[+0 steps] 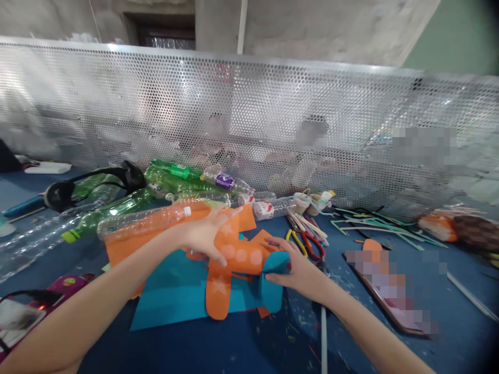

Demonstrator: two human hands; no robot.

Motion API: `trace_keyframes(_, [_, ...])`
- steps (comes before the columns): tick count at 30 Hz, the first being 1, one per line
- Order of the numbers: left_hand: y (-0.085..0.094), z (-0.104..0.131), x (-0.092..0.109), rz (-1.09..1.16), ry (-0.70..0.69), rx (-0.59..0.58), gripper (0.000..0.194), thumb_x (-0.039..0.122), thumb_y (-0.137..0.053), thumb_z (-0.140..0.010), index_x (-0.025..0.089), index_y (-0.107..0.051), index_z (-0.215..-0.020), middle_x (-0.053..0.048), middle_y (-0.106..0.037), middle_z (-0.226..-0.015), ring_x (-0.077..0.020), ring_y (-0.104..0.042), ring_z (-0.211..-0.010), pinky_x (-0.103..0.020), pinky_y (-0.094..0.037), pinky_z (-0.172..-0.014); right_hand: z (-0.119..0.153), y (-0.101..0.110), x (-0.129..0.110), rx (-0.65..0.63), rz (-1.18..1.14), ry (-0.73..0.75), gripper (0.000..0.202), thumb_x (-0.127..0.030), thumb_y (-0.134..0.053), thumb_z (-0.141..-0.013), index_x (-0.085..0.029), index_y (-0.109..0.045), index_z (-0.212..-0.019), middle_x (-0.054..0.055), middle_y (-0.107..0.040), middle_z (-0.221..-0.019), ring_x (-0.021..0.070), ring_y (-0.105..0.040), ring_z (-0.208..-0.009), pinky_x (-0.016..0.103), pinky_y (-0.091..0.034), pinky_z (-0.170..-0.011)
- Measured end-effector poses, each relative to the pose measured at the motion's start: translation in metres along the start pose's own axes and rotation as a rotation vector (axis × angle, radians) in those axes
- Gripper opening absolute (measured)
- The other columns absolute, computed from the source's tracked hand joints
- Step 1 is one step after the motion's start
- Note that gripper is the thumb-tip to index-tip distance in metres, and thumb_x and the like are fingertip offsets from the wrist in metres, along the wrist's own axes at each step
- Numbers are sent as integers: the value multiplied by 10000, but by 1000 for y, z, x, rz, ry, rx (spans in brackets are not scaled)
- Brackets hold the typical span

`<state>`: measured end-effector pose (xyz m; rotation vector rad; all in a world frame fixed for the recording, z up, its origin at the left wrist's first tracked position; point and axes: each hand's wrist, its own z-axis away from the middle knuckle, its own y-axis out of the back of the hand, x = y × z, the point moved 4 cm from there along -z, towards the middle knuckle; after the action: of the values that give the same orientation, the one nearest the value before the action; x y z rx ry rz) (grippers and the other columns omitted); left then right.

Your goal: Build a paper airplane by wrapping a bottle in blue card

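Note:
A toy airplane [244,256] made of orange paper, with pale round dots along its body, orange wings and blue tail pieces [272,291], sits over the blue sheet. My left hand [206,234] is at its front end, fingers and thumb spread around the body and the upper wing. At the tail, my right hand [294,270] has its thumb and fingers closed around the blue part. Underneath lie a blue sheet [167,296] and orange sheets [120,249]. A clear plastic bottle [140,221] rests on the orange paper beside my left forearm.
Green bottles [132,202] and clear bottles [273,208] crowd the back left. Scissors with red handles [314,246] lie right of the airplane, near a phone [384,291]. Thin plastic strips [374,228] spread behind it. A perforated metal panel [253,114] bounds the table's back.

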<state>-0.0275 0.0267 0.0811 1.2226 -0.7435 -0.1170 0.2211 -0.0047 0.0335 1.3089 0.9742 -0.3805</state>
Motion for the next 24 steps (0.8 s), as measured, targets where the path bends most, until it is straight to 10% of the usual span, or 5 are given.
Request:
trace_keyframes(6, [9, -1, -1, 196, 116, -83, 1297, 476, -770, -616, 261, 156, -1498, -128, -705, -1019, -187, -600, -527, -292, -452, -494, -5, -1, 12, -38, -82, -60, 773, -368, -717, -728, -221, -346, -1390, 100, -593, -1247, 263, -633, -1005, 426, -514, -866])
trace_keyframes(16, [0, -15, -22, 178, 32, -117, 1284, 560, -768, -630, 216, 102, -1510, -18, -670, -718, -220, -592, -578, -337, -453, -601, -7, -1, 10, 70, -474, -262, 590, -506, -710, -719, -230, -479, -1187, 97, -649, -1156, 263, -654, -1027, 384, -563, -849])
trace_keyframes(24, [6, -18, -32, 561, -25, -12, 1157, 433, -795, -663, 307, -26, -1519, -58, -665, -940, -263, -635, -858, -384, -479, -763, -15, 5, 29, 283, -530, -321, 537, -589, -589, -775, -312, -506, -1227, 57, -664, -1091, 269, -673, -988, 344, -606, -684])
